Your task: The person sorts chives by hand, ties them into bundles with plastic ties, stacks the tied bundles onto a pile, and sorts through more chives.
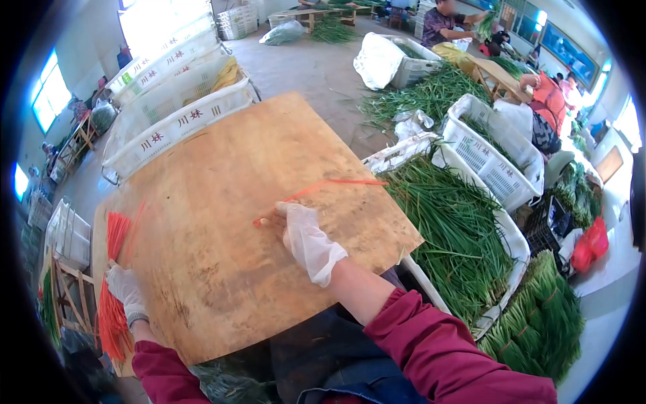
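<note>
A wooden board (pixel 222 262) lies in front of me. My right hand (pixel 299 232), in a thin whitish glove, is closed on a red strip (pixel 353 181) that runs over the board to its right edge. At the board's left side my left hand (pixel 126 289), also gloved, touches a bundle of red strips (pixel 116 316); its fingers are partly hidden, so its grip cannot be made out. One more thin red strip (pixel 135 232) lies beside the bundle.
White crates (pixel 182 128) stand beyond the board. Right of it is a crate of green stalks (pixel 457 242), with tied green bundles (pixel 538 323) below and another white crate (pixel 494 158) behind. People (pixel 454 27) are at the back right.
</note>
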`<state>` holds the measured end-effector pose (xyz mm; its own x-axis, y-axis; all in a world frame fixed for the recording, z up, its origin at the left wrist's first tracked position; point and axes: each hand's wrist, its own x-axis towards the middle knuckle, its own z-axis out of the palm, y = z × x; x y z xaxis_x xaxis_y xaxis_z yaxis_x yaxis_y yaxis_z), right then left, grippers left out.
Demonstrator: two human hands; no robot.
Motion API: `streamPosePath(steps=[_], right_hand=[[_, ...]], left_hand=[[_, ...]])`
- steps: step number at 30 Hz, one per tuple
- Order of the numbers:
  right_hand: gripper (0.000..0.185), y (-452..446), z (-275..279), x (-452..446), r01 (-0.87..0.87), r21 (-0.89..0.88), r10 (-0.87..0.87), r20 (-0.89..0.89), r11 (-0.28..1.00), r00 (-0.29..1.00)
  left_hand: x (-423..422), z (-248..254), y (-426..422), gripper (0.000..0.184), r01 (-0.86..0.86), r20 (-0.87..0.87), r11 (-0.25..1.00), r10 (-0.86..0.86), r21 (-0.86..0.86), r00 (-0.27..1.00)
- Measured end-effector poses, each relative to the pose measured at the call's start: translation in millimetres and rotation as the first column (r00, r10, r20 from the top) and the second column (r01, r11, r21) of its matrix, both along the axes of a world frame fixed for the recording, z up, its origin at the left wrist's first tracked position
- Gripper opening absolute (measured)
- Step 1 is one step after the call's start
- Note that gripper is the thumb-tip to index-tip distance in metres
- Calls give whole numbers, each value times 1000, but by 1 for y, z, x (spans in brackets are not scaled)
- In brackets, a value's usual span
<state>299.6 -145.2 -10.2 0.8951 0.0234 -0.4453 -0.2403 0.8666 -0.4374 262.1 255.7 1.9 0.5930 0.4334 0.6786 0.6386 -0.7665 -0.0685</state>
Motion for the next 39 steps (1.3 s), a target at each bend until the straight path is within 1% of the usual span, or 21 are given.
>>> streamPosePath(steps=[3,6,7,9,10,11,13,16,18,19,22,24,26,28,30,31,34,35,36,38,39], right_hand=[[11,-4,-3,4,-99,-17,99,-9,995,995],[13,-11,-8,3,-210,-68,211,7,975,977],[16,-13,-7,0,-257,-97,259,15,962,966],[18,-25,15,-9,-305,-183,309,-7,935,951],[19,-35,25,-15,-321,-222,325,-21,921,946],[20,-48,31,-22,-348,-259,361,1,901,933],[22,-82,38,-38,-390,-334,427,39,858,904],[27,-145,42,-72,-302,-509,340,-19,806,940],[27,-204,35,-98,-98,-656,191,72,749,979],[27,-234,34,-110,4,-676,69,81,737,994],[25,-331,22,-150,244,-770,-285,84,589,955],[24,-392,2,-187,303,-796,-426,64,523,903],[23,-433,-18,-223,297,-838,-509,28,458,861],[24,-456,-37,-246,222,-868,-543,-64,445,837],[24,-463,-58,-257,169,-868,-552,-137,467,822],[25,-461,-66,-254,166,-859,-527,-135,484,839],[31,-449,-91,-225,99,-847,-447,-173,522,877],[31,-445,-99,-210,73,-854,-414,-173,515,894],[31,-442,-104,-193,47,-862,-379,-172,504,909],[31,-436,-112,-158,17,-884,-303,-142,468,942],[30,-434,-111,-142,-4,-897,-248,-127,443,960]], left_hand=[[-5,8,-20,29,360,-206,932,-360,-40,910],[-13,-9,-22,30,390,-212,785,-537,-482,817],[-11,-15,-6,29,406,-242,721,-612,-562,753],[-14,-39,49,29,259,-280,893,-372,-368,885],[-12,-39,48,30,175,-278,949,-248,-261,928],[-11,-39,46,30,141,-296,953,-220,-266,929],[-23,-4,-3,31,81,-332,959,-173,-272,927],[-36,5,-86,32,462,-98,813,-524,-355,846],[-58,14,-153,31,652,-14,690,-690,-313,724],[-72,17,-184,31,732,25,619,-759,-285,651],[-113,9,-266,27,814,324,198,-846,-546,424],[-133,27,-323,23,824,137,109,-966,-556,220],[-138,18,-374,23,716,236,-93,-966,-692,103],[-140,-1,-407,22,512,284,-206,-956,-834,79],[-138,-19,-433,21,208,347,-309,-920,-928,182],[-134,-29,-443,21,120,357,-337,-905,-934,233],[-112,-57,-462,22,132,328,-304,-909,-944,256],[-111,-66,-466,24,109,347,-329,-879,-938,328],[-110,-72,-471,23,132,331,-304,-889,-944,316],[-106,-80,-477,21,30,314,-323,-889,-946,333],[-104,-83,-480,20,26,298,-309,-890,-951,346]])
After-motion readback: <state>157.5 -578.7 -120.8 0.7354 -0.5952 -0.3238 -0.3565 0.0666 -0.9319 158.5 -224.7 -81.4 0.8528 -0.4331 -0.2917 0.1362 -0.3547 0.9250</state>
